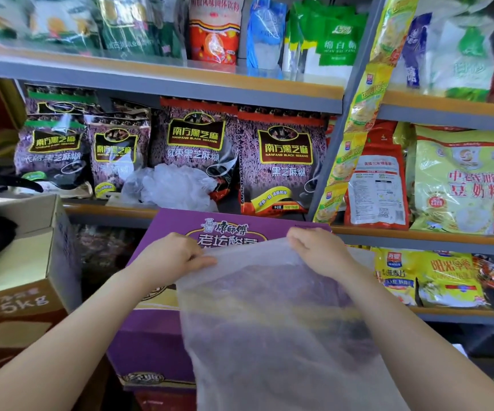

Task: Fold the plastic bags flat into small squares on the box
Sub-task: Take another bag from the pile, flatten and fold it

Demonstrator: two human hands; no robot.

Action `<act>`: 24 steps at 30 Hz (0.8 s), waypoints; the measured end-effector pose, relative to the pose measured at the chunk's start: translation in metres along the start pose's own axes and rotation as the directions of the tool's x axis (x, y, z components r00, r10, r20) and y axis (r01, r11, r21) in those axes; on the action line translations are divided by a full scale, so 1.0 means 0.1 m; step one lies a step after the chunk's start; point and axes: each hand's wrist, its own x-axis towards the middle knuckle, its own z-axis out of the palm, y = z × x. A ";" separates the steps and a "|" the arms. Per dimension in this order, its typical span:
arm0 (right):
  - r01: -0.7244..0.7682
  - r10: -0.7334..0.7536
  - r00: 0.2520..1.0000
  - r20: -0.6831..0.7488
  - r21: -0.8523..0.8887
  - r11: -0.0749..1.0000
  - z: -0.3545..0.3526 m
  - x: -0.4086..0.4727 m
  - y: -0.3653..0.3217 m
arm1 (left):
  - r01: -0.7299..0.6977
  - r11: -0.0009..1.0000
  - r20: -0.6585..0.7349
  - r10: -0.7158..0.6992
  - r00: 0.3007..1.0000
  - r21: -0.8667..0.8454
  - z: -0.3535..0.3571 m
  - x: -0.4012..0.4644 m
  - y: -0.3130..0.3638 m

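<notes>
Two bare hands hold one translucent plastic bag (272,315) over a purple box (162,232) in a shop aisle. At far left sits an open brown carton (29,262). Next, the left hand (171,255) pinches the bag's upper left corner between thumb and curled fingers. The bag drapes down the middle across the box top, hanging past its near edge. The right hand (317,250) grips the upper right corner, fingers curled over the edge. Behind, on the shelf (106,210), lies a crumpled heap of more clear bags (168,186). To fold well, it seems best to pull both corners taut and level, lay the sheet flat on the box, and smooth out air before creasing.
</notes>
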 end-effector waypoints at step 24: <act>0.364 -0.315 0.903 0.293 -0.132 0.922 -0.14 -0.49 -1.26 | -0.115 0.957 0.154 0.160 0.975 -0.267 -0.02 -0.52 -0.05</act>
